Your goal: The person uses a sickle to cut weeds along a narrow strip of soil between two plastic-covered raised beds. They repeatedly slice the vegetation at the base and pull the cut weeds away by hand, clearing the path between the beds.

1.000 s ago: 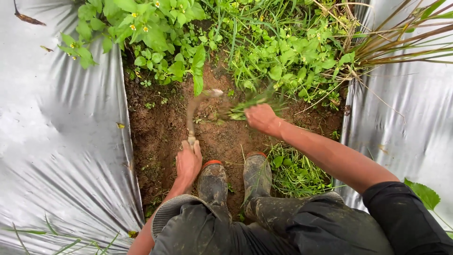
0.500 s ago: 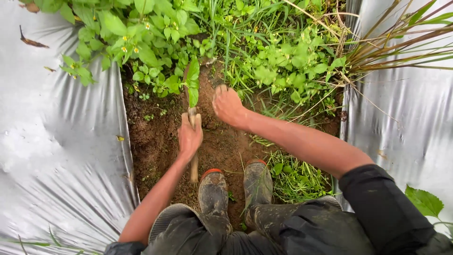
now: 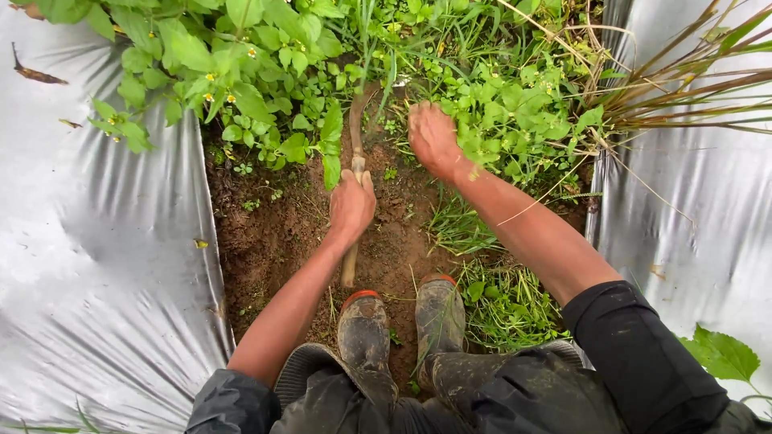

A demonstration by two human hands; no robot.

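Head view: left hand (image 3: 351,205), fingers closed round wooden tool handle (image 3: 351,241) over bare soil strip (image 3: 265,241). Right hand (image 3: 433,137), fingers clenched in weeds (image 3: 498,96) just beyond. Silver plastic sheeting (image 3: 96,265) borders both sides; boots (image 3: 366,329) stand below the hands.

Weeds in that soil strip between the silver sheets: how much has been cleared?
Done: bare brown soil lies around the muddy rubber boots. In hand: the left hand grips a wooden-handled digging tool, and the right hand grasps leafy green weeds. Left: a dense weed patch ahead.
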